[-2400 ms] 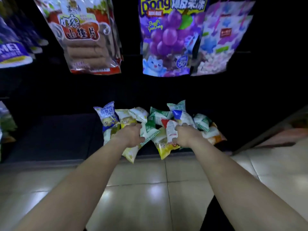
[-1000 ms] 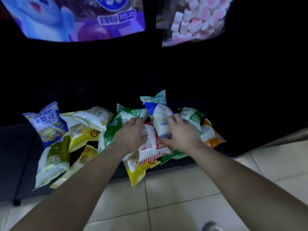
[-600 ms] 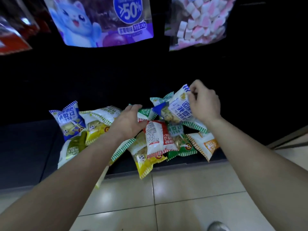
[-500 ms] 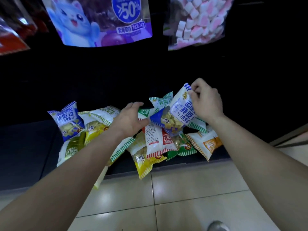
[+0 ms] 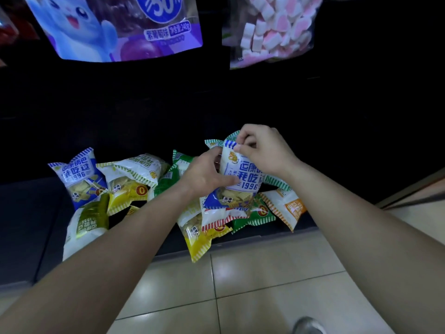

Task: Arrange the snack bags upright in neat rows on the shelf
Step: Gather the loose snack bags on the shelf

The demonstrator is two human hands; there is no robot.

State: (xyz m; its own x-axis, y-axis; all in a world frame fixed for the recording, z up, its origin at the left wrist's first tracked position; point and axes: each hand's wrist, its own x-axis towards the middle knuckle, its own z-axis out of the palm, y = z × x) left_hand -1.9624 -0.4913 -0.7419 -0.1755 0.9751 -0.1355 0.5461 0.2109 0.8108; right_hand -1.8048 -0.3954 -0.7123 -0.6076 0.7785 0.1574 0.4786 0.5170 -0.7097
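On the dark bottom shelf (image 5: 26,213) most snack bags (image 5: 131,182) lie jumbled. The blue bag (image 5: 245,179) stands upright over the heap, long axis vertical, between both hands: the right hand (image 5: 263,150) pinches its top seam, the left hand (image 5: 204,175) grips its side.

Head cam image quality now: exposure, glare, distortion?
Head view: shelf underexposed, its back nearly black; soft glare on the floor tiles; wide-angle stretch on forearms and the hanging grape jelly bag; print on the held blue snack bag is legible.
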